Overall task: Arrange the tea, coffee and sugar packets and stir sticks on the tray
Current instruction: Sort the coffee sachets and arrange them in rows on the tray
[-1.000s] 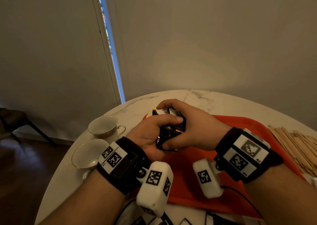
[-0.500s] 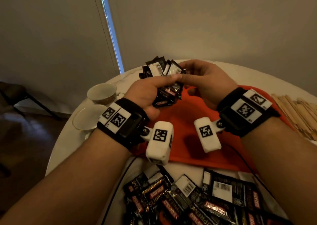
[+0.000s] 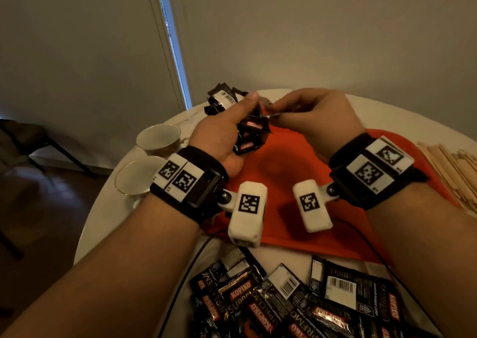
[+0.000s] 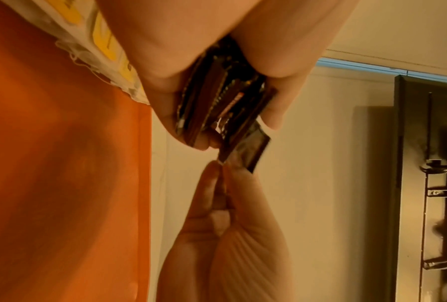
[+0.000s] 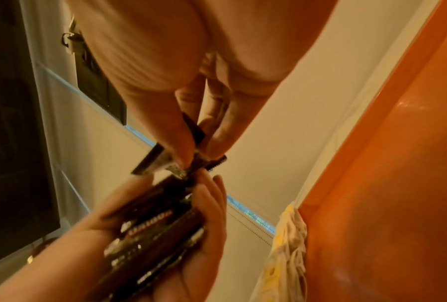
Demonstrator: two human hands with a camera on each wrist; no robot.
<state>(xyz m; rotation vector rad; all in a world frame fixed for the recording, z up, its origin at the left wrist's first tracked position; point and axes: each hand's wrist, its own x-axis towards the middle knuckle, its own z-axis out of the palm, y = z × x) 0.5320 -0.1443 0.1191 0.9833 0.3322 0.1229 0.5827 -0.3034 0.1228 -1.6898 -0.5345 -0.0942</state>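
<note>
My left hand grips a stack of black coffee packets upright above the orange tray. The same stack shows between thumb and fingers in the left wrist view. My right hand pinches the top end of one packet from that stack between thumb and forefinger. More loose coffee packets lie in a heap at the table's near edge. Wooden stir sticks lie to the right of the tray. Yellow-and-white packets rest at the tray's far corner.
Two white cups stand on the round marble table left of the tray. A dark chair stands on the floor at far left. The wall and a window blind are behind the table.
Both hands lifted the packet stack off the tray toward me. The right hand shifted from covering the stack to pinching one packet at its top. The view tilted down, showing the near heap.
</note>
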